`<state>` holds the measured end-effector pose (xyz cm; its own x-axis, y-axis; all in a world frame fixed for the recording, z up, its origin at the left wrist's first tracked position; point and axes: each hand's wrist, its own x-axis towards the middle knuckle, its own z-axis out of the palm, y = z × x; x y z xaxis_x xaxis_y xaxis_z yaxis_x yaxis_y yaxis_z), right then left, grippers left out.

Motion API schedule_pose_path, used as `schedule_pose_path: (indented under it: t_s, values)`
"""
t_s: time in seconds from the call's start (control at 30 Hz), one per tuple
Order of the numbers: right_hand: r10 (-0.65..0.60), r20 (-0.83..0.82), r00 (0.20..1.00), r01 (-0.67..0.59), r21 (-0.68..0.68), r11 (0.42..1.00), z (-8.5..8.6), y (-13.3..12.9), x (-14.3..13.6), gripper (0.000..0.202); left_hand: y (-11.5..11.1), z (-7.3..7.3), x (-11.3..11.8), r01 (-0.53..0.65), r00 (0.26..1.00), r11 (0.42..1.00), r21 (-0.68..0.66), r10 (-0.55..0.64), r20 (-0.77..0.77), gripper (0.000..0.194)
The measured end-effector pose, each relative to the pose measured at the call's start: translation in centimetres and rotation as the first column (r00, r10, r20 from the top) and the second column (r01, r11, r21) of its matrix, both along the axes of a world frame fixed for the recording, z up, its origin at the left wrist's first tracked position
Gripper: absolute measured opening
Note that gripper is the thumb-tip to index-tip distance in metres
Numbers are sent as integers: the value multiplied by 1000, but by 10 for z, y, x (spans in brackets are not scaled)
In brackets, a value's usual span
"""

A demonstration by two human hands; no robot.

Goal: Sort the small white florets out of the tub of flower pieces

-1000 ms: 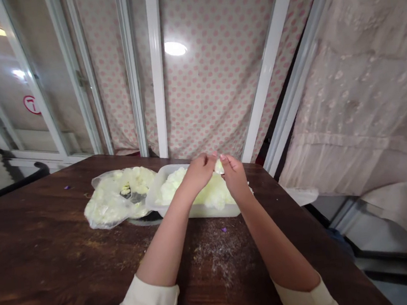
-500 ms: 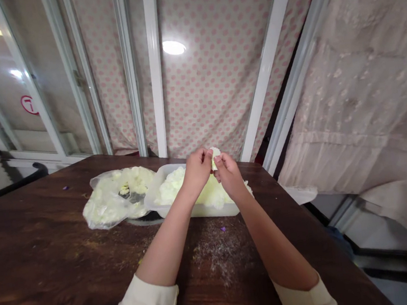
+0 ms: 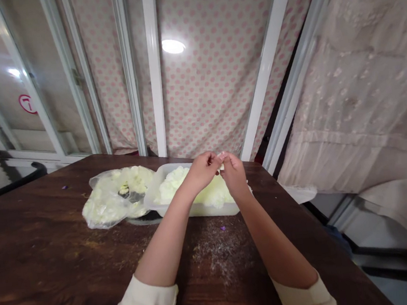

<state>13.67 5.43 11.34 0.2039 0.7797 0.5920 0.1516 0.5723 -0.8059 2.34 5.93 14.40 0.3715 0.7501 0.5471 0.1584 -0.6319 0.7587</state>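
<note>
My left hand (image 3: 205,171) and my right hand (image 3: 234,169) meet above the right part of a white plastic tub (image 3: 216,211). Their fingertips pinch a small pale piece (image 3: 222,166) between them, mostly covered by the fingers. Its kind is not clear. A heap of pale yellow-white, fluffy-looking pieces (image 3: 173,183) fills the tub, partly hidden behind my left hand and forearm. To the left of the tub lies a clear plastic bag (image 3: 101,210) with similar pale pieces in it.
The dark wooden table (image 3: 53,260) carries whitish crumbs (image 3: 219,254) in front of the tub. A purple scrap (image 3: 222,228) lies among them, another purple scrap (image 3: 65,187) at the far left. Behind the table are framed glass panels and a dotted curtain (image 3: 214,87).
Both hands have shifted slightly to the right and closer together. The pale piece, plainly seen between the fingertips before, is now mostly covered. Tub and bag have stayed put.
</note>
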Motion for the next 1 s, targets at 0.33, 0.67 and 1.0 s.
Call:
schedule_pose_path:
  t_s: [0.33,0.67,1.0]
  values:
    - [202,10,979,-202,23,979,7,-9,-12,31,1,-1,2,-340,938,940,38,336,92,29]
    - [-40,-38,998,40,5,999,1,1,0,36,3,-3,-5,-364,907,879,307,410,-99,37]
    - [177,46,983,-179,25,984,8,-10,-9,33,-4,0,2,-469,877,848,249,480,16,29]
